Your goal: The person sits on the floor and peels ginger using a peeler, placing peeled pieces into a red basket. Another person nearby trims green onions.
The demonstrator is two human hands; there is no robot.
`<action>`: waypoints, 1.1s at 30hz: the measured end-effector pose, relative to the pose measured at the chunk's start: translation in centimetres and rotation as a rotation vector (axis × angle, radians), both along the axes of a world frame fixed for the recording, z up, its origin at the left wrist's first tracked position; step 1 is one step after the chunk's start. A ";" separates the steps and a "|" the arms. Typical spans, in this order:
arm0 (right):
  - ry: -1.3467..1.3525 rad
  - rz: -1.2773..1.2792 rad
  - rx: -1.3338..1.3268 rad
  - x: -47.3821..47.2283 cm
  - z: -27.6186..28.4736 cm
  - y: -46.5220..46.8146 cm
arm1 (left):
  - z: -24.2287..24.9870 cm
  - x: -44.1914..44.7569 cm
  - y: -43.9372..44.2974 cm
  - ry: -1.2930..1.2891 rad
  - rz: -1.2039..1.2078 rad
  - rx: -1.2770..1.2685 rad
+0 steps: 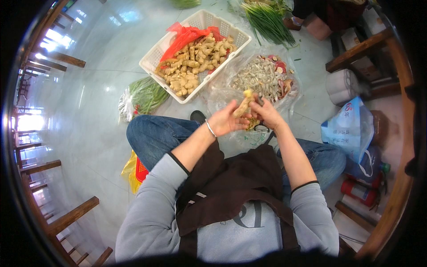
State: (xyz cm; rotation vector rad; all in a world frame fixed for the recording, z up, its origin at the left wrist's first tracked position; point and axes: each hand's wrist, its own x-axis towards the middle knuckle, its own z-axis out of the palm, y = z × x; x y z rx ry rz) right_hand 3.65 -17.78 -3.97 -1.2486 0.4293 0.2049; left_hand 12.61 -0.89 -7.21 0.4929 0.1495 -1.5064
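Observation:
A piece of ginger root (243, 106), pale yellow at its upper end, is between my two hands. My left hand (226, 120) supports its lower end, with fingers partly spread. My right hand (266, 113) is closed around a small dark-handled tool (259, 100) beside the ginger; its working end is hidden. Below the hands lie a peeler (261, 128) and small brownish pieces (252, 124) on clear plastic. Beyond them, a clear plastic bag (293, 71) holds a heap of pale peelings (258, 76). More ginger (203, 55) fills a white plastic basket (211, 77) with a red bag (186, 36).
Bagged green vegetables (146, 93) lie left of the basket, and green onions (267, 25) beyond it. At right are a blue-white bag (348, 130), a fire extinguisher (358, 192) and a wooden frame (397, 56). Part of another person (343, 15) shows at top right.

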 end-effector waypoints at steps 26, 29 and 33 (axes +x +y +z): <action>-0.161 -1.244 0.523 1.8 -3.1 0.0 | 0.8 -5.7 -0.4 -0.731 0.069 0.212; -0.144 -1.236 0.476 1.8 -3.8 0.2 | 1.5 -5.4 -0.1 -0.781 -0.055 0.236; -0.153 -1.430 0.287 1.5 -6.3 -2.6 | 1.1 -6.2 0.3 -0.789 -0.039 0.250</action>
